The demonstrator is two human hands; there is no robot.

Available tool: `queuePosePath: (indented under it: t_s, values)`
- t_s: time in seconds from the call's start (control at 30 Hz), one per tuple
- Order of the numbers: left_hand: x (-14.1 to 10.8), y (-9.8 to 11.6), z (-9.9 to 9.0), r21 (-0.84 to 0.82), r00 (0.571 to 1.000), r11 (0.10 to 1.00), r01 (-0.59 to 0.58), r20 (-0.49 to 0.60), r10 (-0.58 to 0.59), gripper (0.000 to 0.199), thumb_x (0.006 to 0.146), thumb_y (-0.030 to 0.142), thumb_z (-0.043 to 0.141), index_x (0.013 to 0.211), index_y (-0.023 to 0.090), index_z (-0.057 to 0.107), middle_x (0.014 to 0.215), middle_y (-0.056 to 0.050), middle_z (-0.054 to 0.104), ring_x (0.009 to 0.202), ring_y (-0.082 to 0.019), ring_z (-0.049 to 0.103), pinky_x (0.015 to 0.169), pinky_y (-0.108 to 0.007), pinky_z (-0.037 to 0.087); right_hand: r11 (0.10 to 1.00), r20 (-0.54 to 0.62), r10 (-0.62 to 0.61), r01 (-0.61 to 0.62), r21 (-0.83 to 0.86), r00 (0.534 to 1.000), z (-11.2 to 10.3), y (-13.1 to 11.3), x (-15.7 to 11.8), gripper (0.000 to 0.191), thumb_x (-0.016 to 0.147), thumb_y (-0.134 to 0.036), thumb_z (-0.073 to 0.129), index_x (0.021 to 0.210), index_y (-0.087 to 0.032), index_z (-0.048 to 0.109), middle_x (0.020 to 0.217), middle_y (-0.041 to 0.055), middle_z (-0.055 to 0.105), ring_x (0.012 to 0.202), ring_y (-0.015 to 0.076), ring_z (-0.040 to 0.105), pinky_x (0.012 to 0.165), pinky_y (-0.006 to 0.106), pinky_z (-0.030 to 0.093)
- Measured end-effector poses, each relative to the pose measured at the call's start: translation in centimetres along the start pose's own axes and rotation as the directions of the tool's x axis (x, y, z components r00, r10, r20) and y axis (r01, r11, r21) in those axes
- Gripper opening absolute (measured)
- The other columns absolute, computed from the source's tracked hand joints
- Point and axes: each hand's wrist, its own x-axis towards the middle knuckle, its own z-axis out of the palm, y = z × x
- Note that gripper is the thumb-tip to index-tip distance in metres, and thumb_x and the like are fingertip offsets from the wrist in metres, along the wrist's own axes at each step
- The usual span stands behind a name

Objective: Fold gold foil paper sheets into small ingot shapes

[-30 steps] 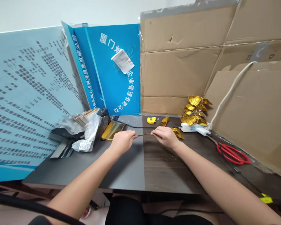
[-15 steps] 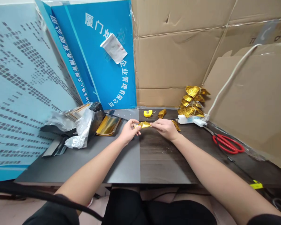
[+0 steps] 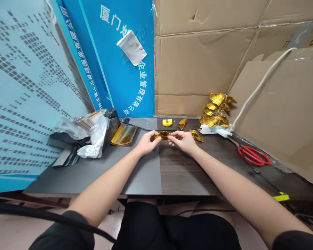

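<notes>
A small folded piece of gold foil paper [image 3: 163, 134] is stretched between my two hands above the middle of the table. My left hand [image 3: 148, 142] pinches its left end between thumb and fingers. At its right end, my right hand [image 3: 183, 140] pinches it the same way. Just behind my right hand lies a folded gold piece [image 3: 197, 135], partly hidden by that hand. Another folded gold piece [image 3: 182, 123] stands farther back, beside a yellow tape measure [image 3: 167, 122]. A stack of flat gold foil sheets [image 3: 123, 134] rests to the left of my left hand.
Bundles of fanned gold paper [image 3: 216, 109] are piled at the back right, behind a white power strip [image 3: 211, 130]. Red-handled scissors [image 3: 254, 155] lie on the right. Crumpled plastic wrapping [image 3: 95, 135] sits on the left. Cardboard [image 3: 198, 66] and a blue board [image 3: 114, 69] close off the back.
My hands have turned the gold foil paper, and its shape now looks darker and more angular. My right hand's fingers have moved lower around its end. The whole view has shifted slightly.
</notes>
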Motion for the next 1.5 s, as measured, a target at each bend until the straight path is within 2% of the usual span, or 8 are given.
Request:
queuePosePath:
  t_s: [0.33, 0.43, 0.53, 0.67, 0.73, 0.93, 1.27, 1.5]
  values:
    - [-0.7, 0.8, 0.5, 0.194, 0.993, 0.979, -0.058, 0.11, 0.037, 0.027, 0.078, 0.042, 0.067, 0.078, 0.015, 0.065, 0.072, 0.0, 0.07, 0.066, -0.011, 0.06, 0.064, -0.02, 0.044, 0.994, 0.131, -0.024, 0.038, -0.106, 0.991, -0.5, -0.3, 0.0, 0.043, 0.092, -0.059, 0.06, 0.1, -0.019, 0.075, 0.075, 0.0063, 0.077, 0.063, 0.0215, 0.073, 0.064, 0.036, 0.062]
    - [-0.7, 1.0, 0.3, 0.242, 0.993, 0.969, -0.056, 0.112, 0.029, 0.026, 0.08, 0.041, 0.064, 0.081, 0.015, 0.067, 0.073, -0.001, 0.071, 0.067, -0.011, 0.06, 0.065, -0.02, 0.045, 0.963, 0.086, -0.069, 0.088, -0.255, 0.994, -3.1, -0.1, 0.6, 0.041, 0.095, -0.049, 0.058, 0.12, -0.02, 0.071, 0.101, 0.0101, 0.078, 0.088, 0.0254, 0.074, 0.087, 0.044, 0.059]
    - [-0.7, 1.0, 0.1, 0.285, 0.995, 0.957, -0.052, 0.1, 0.024, 0.027, 0.081, 0.04, 0.06, 0.087, 0.014, 0.067, 0.074, -0.001, 0.07, 0.068, -0.011, 0.06, 0.066, -0.021, 0.046, 0.905, 0.056, -0.084, 0.1, -0.413, 0.995, -6.9, 0.8, 1.1, 0.039, 0.089, -0.047, 0.068, 0.116, -0.02, 0.073, 0.116, 0.0139, 0.074, 0.115, 0.0333, 0.065, 0.105, 0.055, 0.048]
    - [-0.7, 0.8, 0.0, 0.357, 0.996, 0.932, -0.064, 0.087, 0.035, 0.026, 0.08, 0.037, 0.059, 0.089, 0.014, 0.068, 0.076, 0.0, 0.069, 0.067, -0.01, 0.057, 0.065, -0.02, 0.044, 0.823, 0.098, -0.005, 0.06, -0.565, 0.995, -10.5, 3.0, 0.9, 0.061, 0.064, -0.041, 0.091, 0.119, -0.02, 0.072, 0.127, 0.0159, 0.07, 0.124, 0.0407, 0.057, 0.106, 0.062, 0.045]
    - [-0.7, 0.7, 0.0, 0.394, 0.994, 0.916, -0.08, 0.103, 0.042, 0.025, 0.08, 0.036, 0.058, 0.089, 0.015, 0.068, 0.077, 0.001, 0.068, 0.068, -0.01, 0.056, 0.065, -0.02, 0.043, 0.796, 0.127, 0.061, 0.029, -0.605, 0.99, -11.0, 4.1, 0.8, 0.065, 0.06, -0.032, 0.093, 0.12, -0.019, 0.072, 0.116, 0.0156, 0.073, 0.11, 0.0383, 0.066, 0.097, 0.057, 0.052]
    - [-0.6, 0.1, 0.2, 0.497, 0.98, 0.852, -0.162, 0.179, 0.082, 0.019, 0.081, 0.034, 0.059, 0.082, 0.017, 0.067, 0.079, 0.001, 0.067, 0.073, -0.011, 0.056, 0.068, -0.022, 0.041, 0.776, 0.169, 0.122, 0.012, -0.631, 0.978, -9.4, 4.6, 0.8, 0.046, 0.07, -0.024, 0.087, 0.113, -0.018, 0.074, 0.105, 0.0123, 0.076, 0.096, 0.0299, 0.073, 0.086, 0.044, 0.058]
    - [-0.9, 0.1, 1.5, 0.584, 0.963, 0.769, -0.258, 0.222, 0.154, 0.021, 0.085, 0.021, 0.054, 0.1, 0.02, 0.068, 0.099, -0.003, 0.072, 0.09, -0.016, 0.065, 0.083, -0.026, 0.049, 0.868, 0.311, -0.019, 0.17, -0.467, 0.95, -1.5, 1.4, 0.3, 0.045, 0.082, -0.021, 0.075, 0.126, -0.02, 0.069, 0.119, 0.0105, 0.074, 0.11, 0.0266, 0.071, 0.098, 0.041, 0.055]
    - [-0.8, 0.2, 1.5, 0.668, 0.957, 0.691, -0.276, 0.257, 0.134, 0.009, 0.085, 0.026, 0.061, 0.087, 0.02, 0.068, 0.09, -0.002, 0.071, 0.083, -0.016, 0.063, 0.076, -0.026, 0.045, 0.884, 0.427, 0.0, 0.199, -0.422, 0.904, -3.9, 1.1, -0.2, 0.071, 0.082, -0.032, 0.076, 0.148, -0.02, 0.052, 0.142, 0.0139, 0.063, 0.128, 0.0299, 0.062, 0.109, 0.048, 0.05]
